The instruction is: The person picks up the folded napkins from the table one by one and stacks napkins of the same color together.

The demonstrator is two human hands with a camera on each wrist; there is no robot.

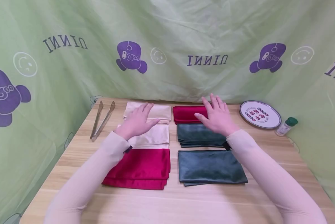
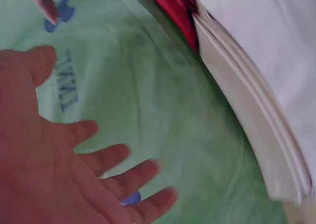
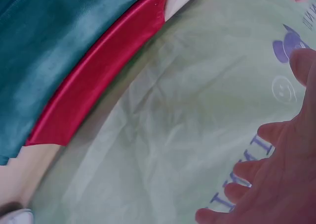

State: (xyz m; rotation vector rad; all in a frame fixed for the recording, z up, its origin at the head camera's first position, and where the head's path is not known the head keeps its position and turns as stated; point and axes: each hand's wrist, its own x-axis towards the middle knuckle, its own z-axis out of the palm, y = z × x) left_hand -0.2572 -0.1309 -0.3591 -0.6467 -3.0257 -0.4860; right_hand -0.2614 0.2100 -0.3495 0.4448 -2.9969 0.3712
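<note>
Folded satin cloths lie in two columns on the table. On the left are a cream cloth point(image 1: 163, 111) at the back, another cream cloth point(image 1: 159, 137) and a crimson cloth point(image 1: 146, 163) in front. The right column has a crimson cloth point(image 1: 185, 115) at the back, then a dark green cloth point(image 1: 196, 134) and a second dark green cloth point(image 1: 210, 166). My left hand point(image 1: 139, 120) is raised over the cream cloths, fingers spread. Over the right column's back cloths, my right hand point(image 1: 219, 117) is likewise spread. Both hands hold nothing, and their wrist views show them apart from the cloths.
Metal tongs point(image 1: 102, 119) lie at the table's back left. A patterned plate point(image 1: 260, 114) and a green-capped bottle point(image 1: 286, 126) are at the back right. A green printed curtain point(image 1: 184, 81) hangs around the back and sides of the wooden table point(image 1: 145, 205).
</note>
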